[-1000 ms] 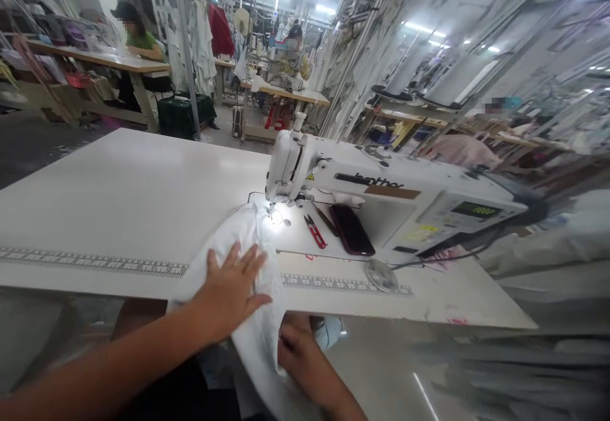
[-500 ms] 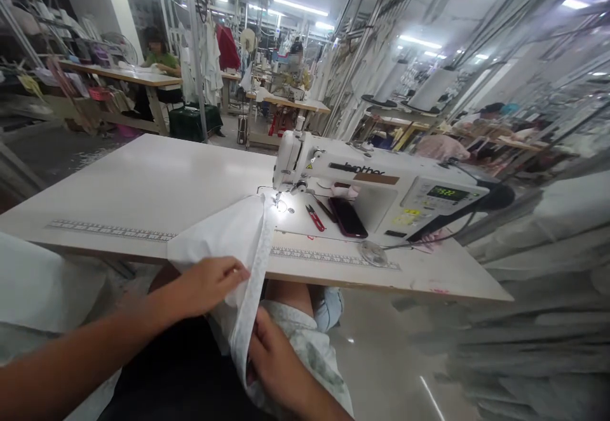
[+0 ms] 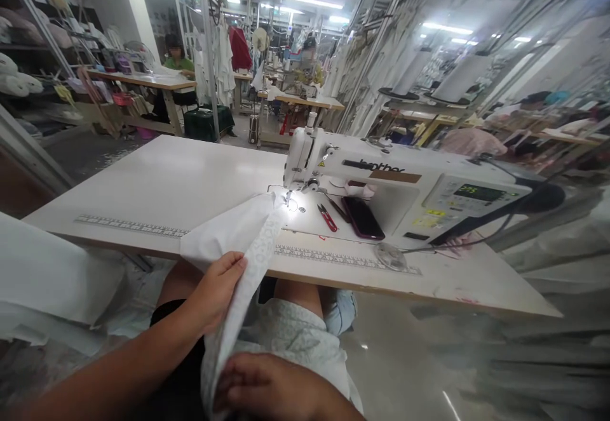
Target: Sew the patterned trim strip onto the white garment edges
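Note:
White fabric (image 3: 229, 224) with a faintly patterned strip runs from under the needle area of the sewing machine (image 3: 362, 167) over the table's front edge to the lap. My left hand (image 3: 222, 284) grips the fabric's strip near that edge, thumb and fingers pressed together on it. Lower down, close to the lap, my right hand (image 3: 267, 383) has its fingers curled around the hanging part of the strip. The machine's lamp lights the needle, and the fabric's far end lies beside the presser foot.
Red-handled snips (image 3: 327, 217) and a dark phone (image 3: 363, 218) lie right of the needle. A clear round dish (image 3: 389, 256) sits near the front edge. More white fabric (image 3: 52, 272) hangs at the left. A person in green (image 3: 178, 62) sits farther back.
My right hand has moved down and left along the strip. My left hand has closed on the fabric, and the strip is turned flatter. The view has shifted slightly left.

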A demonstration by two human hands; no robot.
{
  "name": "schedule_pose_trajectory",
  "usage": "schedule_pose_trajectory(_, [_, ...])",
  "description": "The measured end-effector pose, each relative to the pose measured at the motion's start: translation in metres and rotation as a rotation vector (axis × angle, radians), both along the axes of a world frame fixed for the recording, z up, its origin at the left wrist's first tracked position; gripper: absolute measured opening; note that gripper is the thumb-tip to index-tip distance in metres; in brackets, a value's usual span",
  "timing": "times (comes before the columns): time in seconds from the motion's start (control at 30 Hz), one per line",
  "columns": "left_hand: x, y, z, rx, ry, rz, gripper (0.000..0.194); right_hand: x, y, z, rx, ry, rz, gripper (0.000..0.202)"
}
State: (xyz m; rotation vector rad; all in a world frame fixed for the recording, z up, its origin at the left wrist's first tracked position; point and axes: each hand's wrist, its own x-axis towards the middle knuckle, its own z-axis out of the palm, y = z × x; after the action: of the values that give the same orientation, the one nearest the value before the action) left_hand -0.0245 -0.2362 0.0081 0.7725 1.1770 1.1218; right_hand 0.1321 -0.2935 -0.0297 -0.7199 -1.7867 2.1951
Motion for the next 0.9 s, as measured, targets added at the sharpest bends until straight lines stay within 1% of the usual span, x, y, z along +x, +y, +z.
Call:
schedule_pose_trajectory(0.03, [0.002, -0.003, -0.003, -0.006, -0.017, 0.007, 0.038, 0.009, 0.002, 0.003, 0.046, -0.047, 0.046, 0.017])
schedule_pose_trajectory(0.07, [0.003, -0.006, -0.007, -0.002, -0.014, 0.010, 0.038, 0.018, 0.005, 0.008, 0.177, -0.148, 0.027, 0.016])
schedule_pose_trajectory(0.13, [0.005, -0.011, -0.015, 0.029, 0.014, 0.028, 0.038, 0.032, 0.014, 0.021, 0.547, -0.403, -0.110, 0.019])
schedule_pose_trajectory(0.17, [0.006, -0.012, -0.019, 0.041, 0.029, 0.044, 0.038, 0.037, 0.020, 0.028, 0.701, -0.497, -0.186, 0.021])
schedule_pose_trajectory(0.2, [0.006, -0.014, -0.022, 0.048, 0.039, 0.060, 0.037, 0.040, 0.026, 0.036, 0.808, -0.550, -0.256, 0.022])
schedule_pose_trajectory(0.27, [0.007, -0.016, -0.026, 0.050, 0.033, 0.070, 0.038, 0.041, 0.038, 0.049, 0.895, -0.536, -0.360, 0.021])
schedule_pose_trajectory(0.33, [0.006, -0.020, -0.026, 0.054, 0.033, 0.029, 0.041, 0.037, 0.047, 0.056, 0.937, -0.459, -0.441, 0.017])
schedule_pose_trajectory(0.43, [0.001, -0.030, -0.024, 0.096, 0.123, -0.074, 0.046, 0.031, 0.055, 0.056, 1.029, -0.403, -0.505, 0.016])
schedule_pose_trajectory(0.53, [-0.007, -0.044, -0.020, 0.096, 0.191, -0.127, 0.046, 0.027, 0.053, 0.050, 1.142, -0.339, -0.460, 0.018])
schedule_pose_trajectory(0.63, [-0.011, -0.056, -0.017, 0.014, 0.172, -0.152, 0.050, 0.023, 0.049, 0.048, 1.272, -0.252, -0.355, 0.016])
schedule_pose_trajectory(0.73, [-0.013, -0.063, -0.012, -0.068, 0.160, -0.193, 0.059, 0.020, 0.045, 0.054, 1.354, -0.202, -0.230, 0.014])
schedule_pose_trajectory(0.8, [-0.014, -0.065, -0.009, -0.079, 0.137, -0.215, 0.063, 0.019, 0.045, 0.061, 1.371, -0.191, -0.131, 0.013])
schedule_pose_trajectory(0.9, [-0.015, -0.067, -0.006, -0.082, 0.066, -0.228, 0.065, 0.018, 0.043, 0.072, 1.395, -0.222, 0.023, 0.019])
